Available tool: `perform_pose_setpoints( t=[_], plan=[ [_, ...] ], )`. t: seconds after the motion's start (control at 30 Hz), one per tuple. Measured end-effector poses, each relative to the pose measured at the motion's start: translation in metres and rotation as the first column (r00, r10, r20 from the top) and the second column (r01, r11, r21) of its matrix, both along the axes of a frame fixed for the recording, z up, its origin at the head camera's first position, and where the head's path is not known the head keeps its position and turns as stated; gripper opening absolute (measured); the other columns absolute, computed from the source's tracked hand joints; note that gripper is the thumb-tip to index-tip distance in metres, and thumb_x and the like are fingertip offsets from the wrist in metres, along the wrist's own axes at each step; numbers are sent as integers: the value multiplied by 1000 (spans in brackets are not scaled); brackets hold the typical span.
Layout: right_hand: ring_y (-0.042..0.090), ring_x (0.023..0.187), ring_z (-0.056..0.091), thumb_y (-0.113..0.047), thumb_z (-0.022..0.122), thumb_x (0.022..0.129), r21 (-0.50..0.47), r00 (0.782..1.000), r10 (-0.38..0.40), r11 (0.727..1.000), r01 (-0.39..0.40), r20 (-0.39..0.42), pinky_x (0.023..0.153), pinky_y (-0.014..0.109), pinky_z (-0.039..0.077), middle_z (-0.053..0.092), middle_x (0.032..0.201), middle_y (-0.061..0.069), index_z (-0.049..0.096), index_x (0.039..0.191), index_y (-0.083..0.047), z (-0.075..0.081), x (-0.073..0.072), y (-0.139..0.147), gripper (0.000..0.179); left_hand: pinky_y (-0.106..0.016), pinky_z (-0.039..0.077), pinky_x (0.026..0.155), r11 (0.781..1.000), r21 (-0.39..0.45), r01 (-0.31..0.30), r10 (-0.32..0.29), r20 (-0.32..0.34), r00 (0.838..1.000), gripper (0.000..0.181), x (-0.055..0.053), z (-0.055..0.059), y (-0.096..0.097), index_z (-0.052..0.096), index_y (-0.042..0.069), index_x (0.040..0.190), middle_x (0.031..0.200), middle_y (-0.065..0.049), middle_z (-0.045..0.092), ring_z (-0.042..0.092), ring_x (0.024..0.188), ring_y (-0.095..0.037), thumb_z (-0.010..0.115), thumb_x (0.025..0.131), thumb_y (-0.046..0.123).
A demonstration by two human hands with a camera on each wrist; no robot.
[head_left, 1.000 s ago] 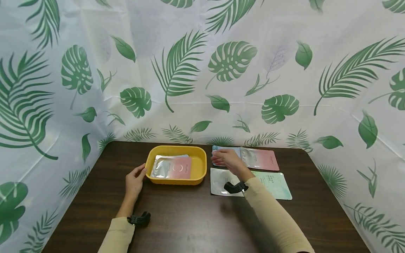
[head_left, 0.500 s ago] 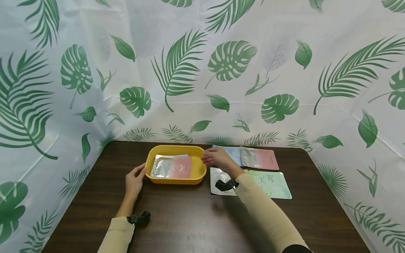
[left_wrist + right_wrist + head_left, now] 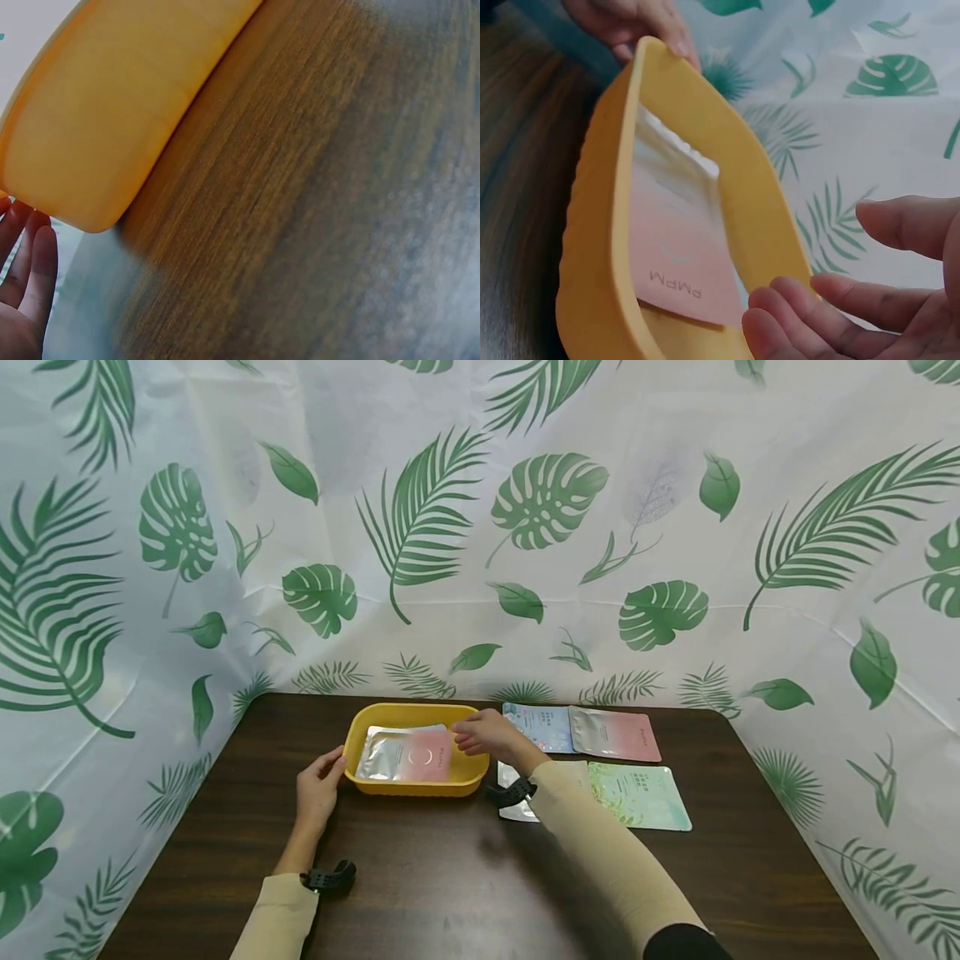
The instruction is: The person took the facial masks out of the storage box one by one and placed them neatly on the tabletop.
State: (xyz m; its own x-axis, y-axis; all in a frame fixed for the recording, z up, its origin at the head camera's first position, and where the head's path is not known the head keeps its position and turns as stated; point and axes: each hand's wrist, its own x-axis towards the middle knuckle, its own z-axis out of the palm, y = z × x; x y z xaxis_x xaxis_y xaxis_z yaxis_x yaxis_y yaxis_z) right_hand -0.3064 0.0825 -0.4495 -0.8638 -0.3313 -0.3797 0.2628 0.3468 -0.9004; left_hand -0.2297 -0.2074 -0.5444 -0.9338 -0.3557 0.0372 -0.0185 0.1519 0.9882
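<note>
A yellow plastic basket (image 3: 465,772) stands near the back of the table. In it lies a silver and pink face mask packet (image 3: 430,757), with a pale blue edge of another showing from beneath. My left hand (image 3: 317,789) holds the basket's left end at the rim; in the right wrist view its fingers (image 3: 676,37) reach over the rim. Above the basket's right end is my right hand (image 3: 487,735), its fingers loosely bent and nothing in them. The right wrist view shows a gap between its thumb (image 3: 904,225) and fingers, with the pink packet beyond.
Right of the basket lie a blue packet (image 3: 543,727), a silver and pink packet (image 3: 617,733) and a green packet (image 3: 647,797). A silver packet (image 3: 513,810) is partly behind my right forearm. Leaf-printed cloth (image 3: 420,652) rises behind the dark wooden table (image 3: 420,877).
My right hand has moved left, from over the blue packet to over the basket's right end, uncovering the blue packet. The left hand and the basket stay put.
</note>
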Motion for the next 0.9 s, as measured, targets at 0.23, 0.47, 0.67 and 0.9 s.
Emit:
perform_pose_setpoints(
  t=[0.23,0.47,0.67,0.9],
  plan=[
    [34,103,65,-21,62,95,56,999,-25,998,23,30,90,41,57,62,119,26,56,126,8,-5,-4,-17,43,-8,52,73,1000,19,6,-5,-5,1000,37,0,1,0,60,-3,129,134,-23,59,58,85,9,58,98,18],
    [23,81,63,-20,64,93,98,996,-86,992,82,36,88,41,58,62,102,19,59,114,5,-14,-2,-29,33,-8,52,71,999,32,13,-13,-10,1000,37,-1,1,0,60,-4,129,134,-24,58,59,85,9,58,98,18],
    [18,63,48,-18,66,90,220,988,-147,966,135,37,79,36,57,48,76,5,60,106,4,-22,-5,-39,28,-8,52,70,1000,13,1,0,-11,1000,37,-1,-2,-1,60,-5,128,132,-25,59,59,84,8,58,98,17],
    [25,73,60,-17,70,86,344,991,-130,932,117,15,74,36,59,53,85,9,63,105,3,-30,-10,-48,29,-10,53,71,1000,11,1,-1,-2,1000,34,-2,-3,-2,61,-2,127,131,-22,61,60,85,6,59,98,16]
  ],
)
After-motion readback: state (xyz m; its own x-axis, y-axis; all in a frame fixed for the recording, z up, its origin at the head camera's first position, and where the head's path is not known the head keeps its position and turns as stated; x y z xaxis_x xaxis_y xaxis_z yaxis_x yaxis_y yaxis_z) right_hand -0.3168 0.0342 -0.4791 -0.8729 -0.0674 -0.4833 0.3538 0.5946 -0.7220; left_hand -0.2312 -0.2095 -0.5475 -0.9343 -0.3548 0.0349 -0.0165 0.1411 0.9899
